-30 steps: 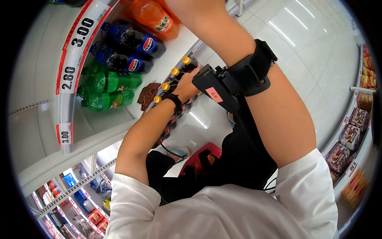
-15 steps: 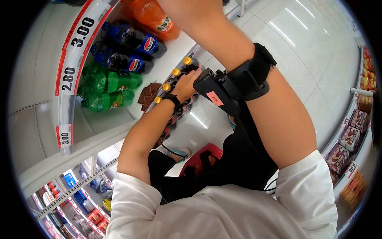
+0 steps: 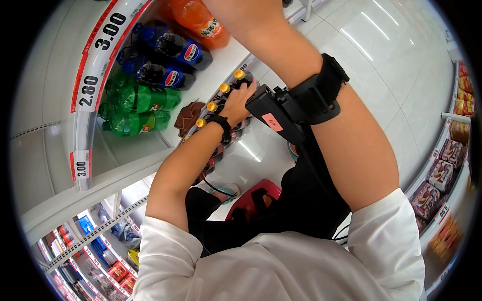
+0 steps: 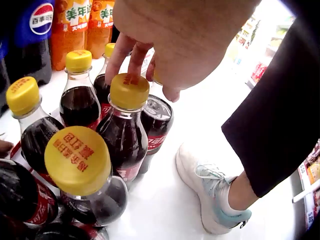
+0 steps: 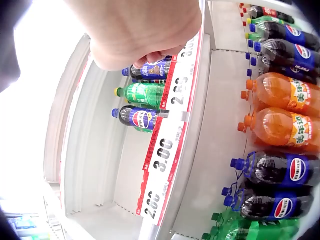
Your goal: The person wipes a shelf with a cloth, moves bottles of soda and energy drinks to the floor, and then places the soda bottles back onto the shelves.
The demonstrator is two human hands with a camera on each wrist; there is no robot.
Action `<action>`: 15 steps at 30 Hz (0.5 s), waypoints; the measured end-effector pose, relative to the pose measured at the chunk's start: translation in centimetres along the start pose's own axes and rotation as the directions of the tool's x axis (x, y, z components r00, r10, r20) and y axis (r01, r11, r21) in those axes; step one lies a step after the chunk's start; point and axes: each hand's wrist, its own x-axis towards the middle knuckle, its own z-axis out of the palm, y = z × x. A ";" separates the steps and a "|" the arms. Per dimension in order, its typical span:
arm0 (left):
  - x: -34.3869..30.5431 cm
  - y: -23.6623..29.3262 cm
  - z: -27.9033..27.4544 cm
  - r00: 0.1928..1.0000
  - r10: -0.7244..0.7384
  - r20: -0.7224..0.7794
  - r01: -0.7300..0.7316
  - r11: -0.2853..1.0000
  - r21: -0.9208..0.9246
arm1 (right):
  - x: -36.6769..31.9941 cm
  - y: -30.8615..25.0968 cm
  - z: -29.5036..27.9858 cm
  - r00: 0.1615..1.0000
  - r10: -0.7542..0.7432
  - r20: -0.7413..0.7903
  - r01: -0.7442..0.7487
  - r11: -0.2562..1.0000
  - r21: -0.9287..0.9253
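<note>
In the head view my left hand reaches down among cola bottles with yellow caps along a shelf edge. The left wrist view shows its fingers and thumb lowered round the top of one cola bottle, whose cap is mostly hidden by the palm. Another capped bottle stands beside it. My right hand is at the upper shelf's price-tag edge, its fingertips curled under in the right wrist view; whether it grips the edge is hidden.
Pepsi bottles, green bottles and orange soda lie on the shelf, near a brown crumpled item. A red basket-like container is on the floor by my legs. More stocked shelves stand at the right.
My left hand has shifted slightly up and right over the bottles in the head view. The upper shelf edge has shifted slightly in that view; my right arm is nearly still.
</note>
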 end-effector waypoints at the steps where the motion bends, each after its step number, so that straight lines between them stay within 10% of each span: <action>1: 0.2 -0.1 0.1 0.998 0.043 -0.047 -0.042 0.999 0.024 | 0.3 -0.5 -0.2 0.995 0.090 0.035 -0.089 0.995 -0.037; 15: 1.7 1.1 0.8 1.000 -0.009 0.000 0.009 0.996 0.087 | -0.5 -0.2 0.6 0.970 0.206 0.131 -0.191 0.975 -0.113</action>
